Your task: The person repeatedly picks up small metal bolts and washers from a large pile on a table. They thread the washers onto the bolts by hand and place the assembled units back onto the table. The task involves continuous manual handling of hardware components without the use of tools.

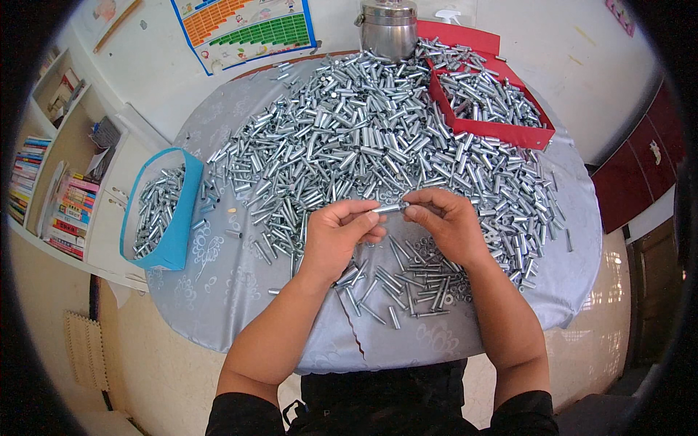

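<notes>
Both hands meet over the middle of a round table (218, 291) covered in a silvery cloth. My left hand (338, 236) pinches one short metal tube (387, 208) by its left end. My right hand (447, 221) grips the same tube at its right end, fingertips closed on it. A large heap of similar silver metal tubes (363, 131) spreads across the table beyond the hands. Under and in front of the hands lie thinner metal bolts (407, 280) and small washers (425, 247).
A blue box (171, 240) at the table's left edge holds several tubes. A red box (502, 131) at the back right is also filled with them. A steel pot (389, 29) stands at the far edge. Bookshelves (58, 196) stand on the left.
</notes>
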